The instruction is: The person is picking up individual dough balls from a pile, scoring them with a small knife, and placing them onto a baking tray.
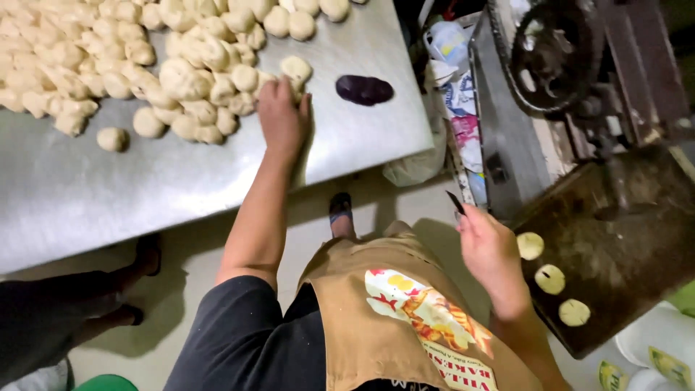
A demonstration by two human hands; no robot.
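Your left hand lay open, fingers on dough balls at pile edge on steel table. Your right hand pinched small dark blade beside dark tray. Advice: lift one ball cleanly.

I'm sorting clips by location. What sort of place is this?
Probably a bakery's work area: a steel table heaped with dough balls, which the left hand reaches into, and a dark tray with flattened dough rounds beside a geared machine.
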